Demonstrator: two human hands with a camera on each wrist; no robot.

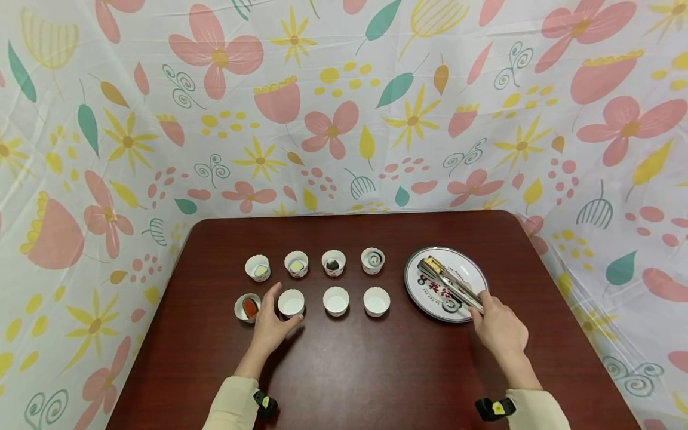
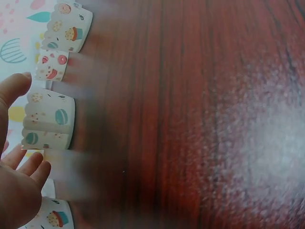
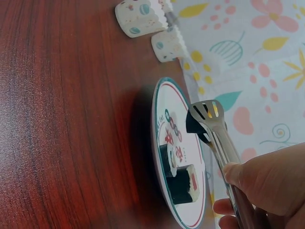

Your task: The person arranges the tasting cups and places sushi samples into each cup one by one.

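My right hand [image 1: 502, 328] grips metal tongs [image 3: 221, 138] over a round plate [image 1: 414, 292]. Between the tong tips is a dark-wrapped sushi piece [image 3: 193, 125], partly hidden by the slotted end. Two sushi rolls [image 3: 181, 183] lie on the plate in the right wrist view. On the left, my left hand [image 1: 271, 325] reaches around a white paper cup [image 1: 291, 303] with thumb and fingers spread; the left wrist view shows a gap between thumb and cup [image 2: 52, 119]. Beside that hand, another cup holds an orange-red topped sushi piece [image 1: 249, 307].
Two more white cups, one in the middle [image 1: 336, 301] and one to its right [image 1: 377, 302], continue the front row. Behind them runs a row of several cups [image 1: 334, 270] with small sushi pieces inside. A flowered cloth [image 1: 333, 149] hangs behind the dark wooden table [image 1: 344, 370].
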